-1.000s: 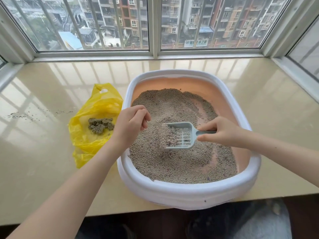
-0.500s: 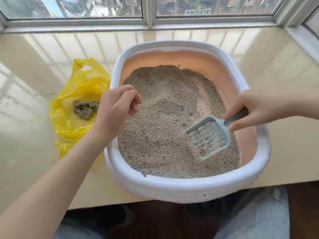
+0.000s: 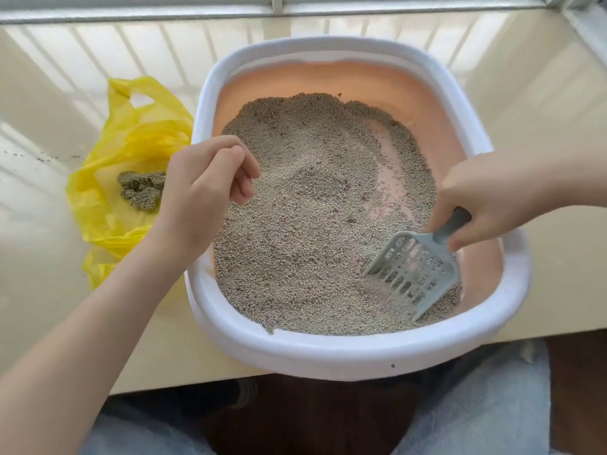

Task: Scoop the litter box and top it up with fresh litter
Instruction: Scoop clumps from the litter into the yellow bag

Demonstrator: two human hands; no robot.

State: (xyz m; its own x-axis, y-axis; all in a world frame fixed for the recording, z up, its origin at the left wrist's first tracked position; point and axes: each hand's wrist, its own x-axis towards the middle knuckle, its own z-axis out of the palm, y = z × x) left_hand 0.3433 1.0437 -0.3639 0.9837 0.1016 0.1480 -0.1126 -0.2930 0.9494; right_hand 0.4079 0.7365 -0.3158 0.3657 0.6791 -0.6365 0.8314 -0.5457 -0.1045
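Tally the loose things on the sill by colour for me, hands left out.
Yellow: 1, the plastic bag
White and peach: 1, the litter box
Grey-blue: 1, the scoop
Dark clumps in the bag: 1 pile
Total: 4

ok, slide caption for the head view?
Right hand digs scoop into litter box; clumps sit in yellow bag.

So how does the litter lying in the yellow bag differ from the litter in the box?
The litter in the yellow bag sits as dark, greenish-grey clumps stuck together in one small pile; the litter in the box is paler, loose grains. The clumps lie on crumpled plastic outside the litter box; the loose litter spreads wide, with pink floor showing on the right. Both have the same fine granular texture.
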